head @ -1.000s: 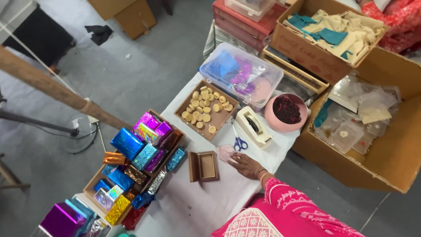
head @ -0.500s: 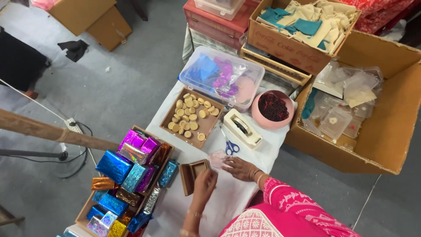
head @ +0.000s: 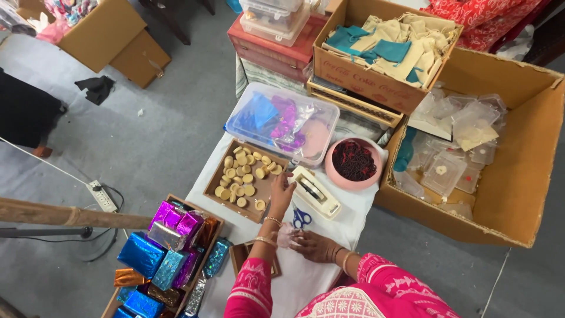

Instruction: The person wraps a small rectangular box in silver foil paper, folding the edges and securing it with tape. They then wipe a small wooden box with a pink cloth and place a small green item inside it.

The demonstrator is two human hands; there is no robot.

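My left hand (head: 282, 191) stretches forward over the right edge of a wooden tray (head: 215, 187) filled with several round tan pieces (head: 240, 176). Its fingertips are at the tray's rim, fingers apart, and nothing shows in them. My right hand (head: 315, 245) lies flat on the white tablecloth (head: 306, 282), fingertips on a small pale pink piece (head: 287, 235). A small brown open box (head: 241, 254) sits under my left forearm, partly hidden. Blue-handled scissors (head: 301, 218) lie between my two hands.
A cream tape dispenser (head: 316, 192) and a pink bowl of dark red bits (head: 353, 162) stand right of the tray. Behind is a clear tub of coloured foils (head: 282, 121). A crate of shiny wrapped boxes (head: 168, 253) sits at left, cardboard cartons (head: 529, 176) at right.
My left hand has left the small brown box and reached forward to the tray of round pieces. My right hand has stayed on the cloth. The view has tilted forward.
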